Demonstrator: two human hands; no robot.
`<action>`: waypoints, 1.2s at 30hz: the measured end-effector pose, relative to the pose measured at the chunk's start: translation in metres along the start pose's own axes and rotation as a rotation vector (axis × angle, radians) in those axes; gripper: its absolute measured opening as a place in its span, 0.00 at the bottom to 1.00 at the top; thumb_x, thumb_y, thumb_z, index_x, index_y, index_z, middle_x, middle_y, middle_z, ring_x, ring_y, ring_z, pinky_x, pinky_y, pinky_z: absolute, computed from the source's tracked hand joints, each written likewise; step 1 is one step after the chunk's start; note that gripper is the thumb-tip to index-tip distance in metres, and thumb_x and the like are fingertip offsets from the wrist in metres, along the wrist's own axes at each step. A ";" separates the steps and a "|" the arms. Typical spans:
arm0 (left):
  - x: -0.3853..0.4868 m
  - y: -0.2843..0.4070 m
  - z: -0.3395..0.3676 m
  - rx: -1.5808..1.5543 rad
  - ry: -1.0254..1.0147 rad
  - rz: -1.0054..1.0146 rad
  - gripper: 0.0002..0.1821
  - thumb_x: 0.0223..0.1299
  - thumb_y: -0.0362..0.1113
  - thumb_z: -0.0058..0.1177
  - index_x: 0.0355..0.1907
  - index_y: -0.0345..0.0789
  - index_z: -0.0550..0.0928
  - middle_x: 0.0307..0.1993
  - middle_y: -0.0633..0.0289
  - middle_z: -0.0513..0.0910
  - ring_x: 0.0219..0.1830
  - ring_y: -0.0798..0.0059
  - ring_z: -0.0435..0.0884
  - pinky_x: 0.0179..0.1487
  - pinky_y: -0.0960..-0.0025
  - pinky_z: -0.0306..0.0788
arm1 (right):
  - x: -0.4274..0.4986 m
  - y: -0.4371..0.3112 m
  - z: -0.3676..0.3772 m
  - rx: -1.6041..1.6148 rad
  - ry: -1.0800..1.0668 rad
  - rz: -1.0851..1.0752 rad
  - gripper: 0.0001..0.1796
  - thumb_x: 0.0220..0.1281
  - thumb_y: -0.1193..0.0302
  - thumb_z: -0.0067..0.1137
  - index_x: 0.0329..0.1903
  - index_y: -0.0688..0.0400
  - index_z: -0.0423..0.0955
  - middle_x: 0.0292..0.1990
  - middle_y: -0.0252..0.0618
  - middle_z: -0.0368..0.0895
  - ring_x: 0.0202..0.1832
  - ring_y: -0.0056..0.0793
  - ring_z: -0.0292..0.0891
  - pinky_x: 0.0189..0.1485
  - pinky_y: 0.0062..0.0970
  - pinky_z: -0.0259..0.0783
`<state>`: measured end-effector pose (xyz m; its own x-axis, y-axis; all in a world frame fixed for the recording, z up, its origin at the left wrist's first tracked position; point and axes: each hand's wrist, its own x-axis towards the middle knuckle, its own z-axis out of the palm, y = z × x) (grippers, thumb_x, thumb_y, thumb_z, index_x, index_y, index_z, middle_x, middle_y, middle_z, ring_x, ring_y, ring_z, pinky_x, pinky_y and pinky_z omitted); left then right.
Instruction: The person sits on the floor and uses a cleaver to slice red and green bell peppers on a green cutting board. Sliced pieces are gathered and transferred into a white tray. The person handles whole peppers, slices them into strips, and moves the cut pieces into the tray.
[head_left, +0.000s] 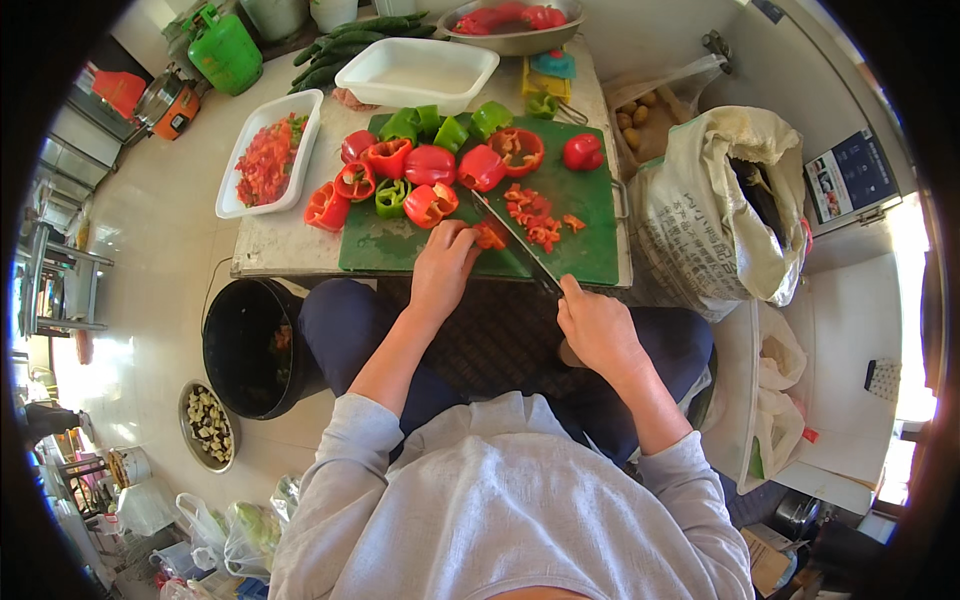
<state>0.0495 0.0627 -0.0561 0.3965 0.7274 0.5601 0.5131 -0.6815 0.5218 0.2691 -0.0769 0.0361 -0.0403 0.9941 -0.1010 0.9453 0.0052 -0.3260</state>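
Note:
My right hand (598, 322) grips the handle of a kitchen knife (517, 244), its blade slanting up and left over the green cutting board (450, 255). Just left of the blade, my left hand (448, 259) has its fingertips bent together on a red pepper piece (489, 235). Chopped red pepper (534, 221) lies on the blade's right side. Behind my hands are several halved or hollowed red bell peppers (430, 165) and green bell pepper pieces (405, 125). A white tray (311, 150) at the left holds diced red and green pepper (268, 161).
An empty-looking white tub (416, 94), cucumbers (341, 49) and a metal bowl of red peppers (517, 41) stand at the back. A black bin (247, 349) is by my left knee, a bowl of diced vegetable (208, 424) beyond it. A woven sack (682, 217) stands right of the table.

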 end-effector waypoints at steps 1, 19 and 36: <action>0.001 0.000 0.002 0.016 -0.007 0.000 0.10 0.63 0.29 0.64 0.45 0.39 0.82 0.44 0.58 0.80 0.47 0.55 0.83 0.44 0.56 0.79 | 0.002 0.000 0.000 -0.010 -0.022 0.007 0.13 0.75 0.67 0.53 0.54 0.61 0.68 0.28 0.53 0.84 0.33 0.59 0.83 0.37 0.56 0.76; -0.004 -0.005 0.002 0.041 -0.048 0.023 0.09 0.61 0.27 0.65 0.42 0.36 0.82 0.43 0.58 0.81 0.47 0.55 0.83 0.46 0.56 0.79 | 0.014 -0.013 0.004 -0.012 -0.079 -0.005 0.11 0.76 0.67 0.52 0.50 0.62 0.68 0.27 0.53 0.85 0.33 0.61 0.84 0.38 0.57 0.77; 0.043 -0.018 0.002 -0.048 -0.350 0.247 0.13 0.56 0.33 0.70 0.42 0.38 0.81 0.53 0.58 0.81 0.59 0.54 0.80 0.62 0.52 0.75 | -0.022 0.014 -0.015 0.096 0.127 0.147 0.12 0.78 0.65 0.50 0.51 0.60 0.68 0.27 0.55 0.84 0.33 0.62 0.83 0.37 0.58 0.75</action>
<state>0.0585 0.1067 -0.0426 0.7416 0.5199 0.4240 0.3381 -0.8355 0.4332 0.2881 -0.0971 0.0484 0.1427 0.9891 -0.0370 0.9025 -0.1454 -0.4054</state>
